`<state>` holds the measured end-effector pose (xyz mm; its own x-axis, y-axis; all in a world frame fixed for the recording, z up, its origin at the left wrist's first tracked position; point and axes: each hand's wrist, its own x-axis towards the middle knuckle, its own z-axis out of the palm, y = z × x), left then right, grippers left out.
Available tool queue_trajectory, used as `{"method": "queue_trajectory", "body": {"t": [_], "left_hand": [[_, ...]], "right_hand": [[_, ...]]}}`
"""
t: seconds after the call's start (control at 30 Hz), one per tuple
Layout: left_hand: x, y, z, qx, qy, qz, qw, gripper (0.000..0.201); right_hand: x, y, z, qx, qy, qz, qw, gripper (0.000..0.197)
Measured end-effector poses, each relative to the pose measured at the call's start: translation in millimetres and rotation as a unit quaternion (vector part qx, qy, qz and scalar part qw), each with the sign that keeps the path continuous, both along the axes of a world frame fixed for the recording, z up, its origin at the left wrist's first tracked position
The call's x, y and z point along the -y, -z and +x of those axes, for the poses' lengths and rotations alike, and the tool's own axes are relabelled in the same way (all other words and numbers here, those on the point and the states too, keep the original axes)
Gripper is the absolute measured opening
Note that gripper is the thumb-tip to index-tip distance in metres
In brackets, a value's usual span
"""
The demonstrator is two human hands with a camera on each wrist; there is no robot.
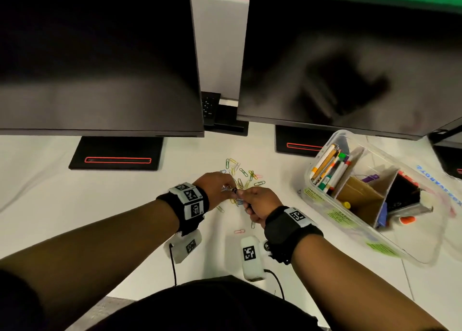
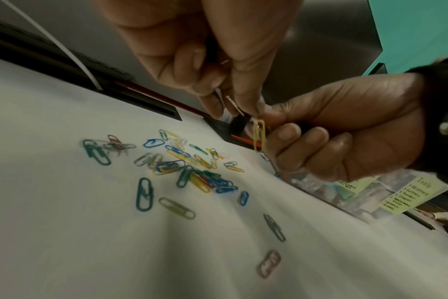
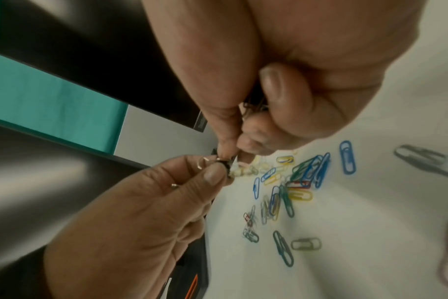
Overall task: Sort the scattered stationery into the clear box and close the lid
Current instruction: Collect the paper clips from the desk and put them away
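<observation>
Coloured paper clips (image 2: 187,168), some thirty, lie scattered on the white table (image 2: 90,242). Left hand (image 1: 217,188) pinches a small binder clip (image 3: 226,163); right hand (image 1: 260,203) grips clips, one yellow visible only from the left wrist. One clear box (image 1: 322,213), lid off, stands right.

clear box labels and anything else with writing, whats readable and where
"Tools": heading of a yellow-green label on the clear box wall; the handwritten list under it is too blurred to trust.
Other green labels on the box: too small to read.
Blue lettering on clear plastic beside the box: upside down, blurred, unreadable.
Wristband markers: square codes, no words.
</observation>
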<state>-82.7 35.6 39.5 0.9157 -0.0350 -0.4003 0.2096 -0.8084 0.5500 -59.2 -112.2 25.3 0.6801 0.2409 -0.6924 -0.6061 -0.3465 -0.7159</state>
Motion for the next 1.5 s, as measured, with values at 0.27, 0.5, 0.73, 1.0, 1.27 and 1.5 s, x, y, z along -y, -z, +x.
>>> {"method": "queue_trajectory", "body": {"t": [0.27,0.5,0.73,1.0,1.27,1.5], "left_hand": [[-6,3,-12,0.001,-0.077,-0.077,0.994,0.027],[-6,-1,-11,-0.020,-0.053,-0.057,0.997,0.027],[0,3,-12,-0.014,-0.047,-0.060,0.997,0.026],[8,2,-11,-0.006,-0.037,-0.068,0.997,0.023],[11,1,-2,-0.020,-0.008,-0.036,0.999,0.017],[25,-28,17,0.055,0.010,-0.043,0.998,0.019]], "right_hand": [[-10,4,-8,-0.019,-0.044,0.008,0.999,0.021],[-6,4,-5,0.001,-0.072,-0.003,0.997,0.025],[-5,7,-1,0.030,-0.070,-0.012,0.997,0.030],[-5,18,3,0.152,-0.060,-0.077,0.984,0.038],[-1,25,6,0.184,-0.041,-0.122,0.974,0.038],[8,-4,18,0.229,0.045,-0.071,0.970,0.027]]}}
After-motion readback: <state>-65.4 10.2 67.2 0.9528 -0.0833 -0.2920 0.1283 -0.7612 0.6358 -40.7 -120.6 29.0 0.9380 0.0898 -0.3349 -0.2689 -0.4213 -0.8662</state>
